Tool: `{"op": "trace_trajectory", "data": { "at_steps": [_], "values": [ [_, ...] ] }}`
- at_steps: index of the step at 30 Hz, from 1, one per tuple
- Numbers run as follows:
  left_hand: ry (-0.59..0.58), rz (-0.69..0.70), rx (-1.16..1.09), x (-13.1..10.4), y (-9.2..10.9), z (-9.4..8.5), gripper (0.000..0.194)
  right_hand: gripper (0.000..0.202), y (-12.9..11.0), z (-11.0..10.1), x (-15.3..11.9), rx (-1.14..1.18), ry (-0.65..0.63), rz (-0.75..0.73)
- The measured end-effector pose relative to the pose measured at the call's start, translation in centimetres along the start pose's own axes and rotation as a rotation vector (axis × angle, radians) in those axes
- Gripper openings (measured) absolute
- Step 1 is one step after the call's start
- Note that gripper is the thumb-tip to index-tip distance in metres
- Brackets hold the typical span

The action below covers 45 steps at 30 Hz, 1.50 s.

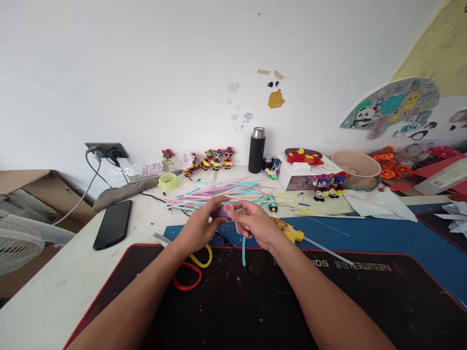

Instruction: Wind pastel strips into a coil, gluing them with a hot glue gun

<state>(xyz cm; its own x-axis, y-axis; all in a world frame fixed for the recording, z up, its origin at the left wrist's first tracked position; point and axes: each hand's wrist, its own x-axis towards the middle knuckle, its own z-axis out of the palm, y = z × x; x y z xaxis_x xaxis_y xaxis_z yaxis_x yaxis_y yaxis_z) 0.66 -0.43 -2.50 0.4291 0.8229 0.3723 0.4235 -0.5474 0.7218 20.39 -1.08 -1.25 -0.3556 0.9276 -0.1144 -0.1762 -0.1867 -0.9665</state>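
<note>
Between my hands is a small pink and purple coil [226,209], pinched above the dark mat. My left hand [201,224] grips its left side with thumb and fingers. On its right side, the thumb and index finger of my right hand [254,222] press against the coil. A light blue strip [243,250] hangs below my right hand; where its upper end goes is hidden. Scissors with red and yellow handles [188,277] lie partly under my left forearm. A yellow glue gun [292,233] rests beside my right wrist.
Behind my hands spreads a pile of pastel strips [215,192]. A black bottle [257,150] and small colourful figures [218,159] stand along the wall. A phone [113,224] and a fan [20,243] are at left, a white box [301,172] and a round bowl [355,165] at right.
</note>
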Motion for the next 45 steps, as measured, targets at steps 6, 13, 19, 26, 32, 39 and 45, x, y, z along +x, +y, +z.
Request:
{"op": "trace_trajectory", "data": {
  "at_steps": [6,13,19,26,32,39,45],
  "values": [
    [-0.024,0.146,0.082,0.1,0.2,0.1,0.032,0.052,0.5,-0.1,0.2,0.021,0.008,0.005],
    [-0.001,0.141,0.084,0.1,0.3,0.2,0.029,0.046,0.5,0.0,0.1,0.012,0.022,-0.018],
    [0.014,0.100,0.010,0.1,0.2,0.5,0.021,0.045,0.5,0.0,0.1,0.032,0.021,-0.020],
    [0.002,-0.044,-0.230,0.4,-0.7,0.9,0.019,0.043,0.8,0.1,0.2,0.004,0.040,-0.016],
    [0.039,-0.108,-0.436,0.8,-0.5,0.9,0.026,0.042,0.8,0.1,0.2,0.027,0.001,-0.022],
    [0.000,-0.145,-0.561,0.8,-0.3,0.9,0.031,0.042,0.6,0.0,0.2,0.045,0.032,-0.031],
    [-0.014,-0.162,-0.581,0.7,-0.5,1.0,0.034,0.043,1.0,-0.1,0.4,0.040,0.060,-0.011]
  ]
}}
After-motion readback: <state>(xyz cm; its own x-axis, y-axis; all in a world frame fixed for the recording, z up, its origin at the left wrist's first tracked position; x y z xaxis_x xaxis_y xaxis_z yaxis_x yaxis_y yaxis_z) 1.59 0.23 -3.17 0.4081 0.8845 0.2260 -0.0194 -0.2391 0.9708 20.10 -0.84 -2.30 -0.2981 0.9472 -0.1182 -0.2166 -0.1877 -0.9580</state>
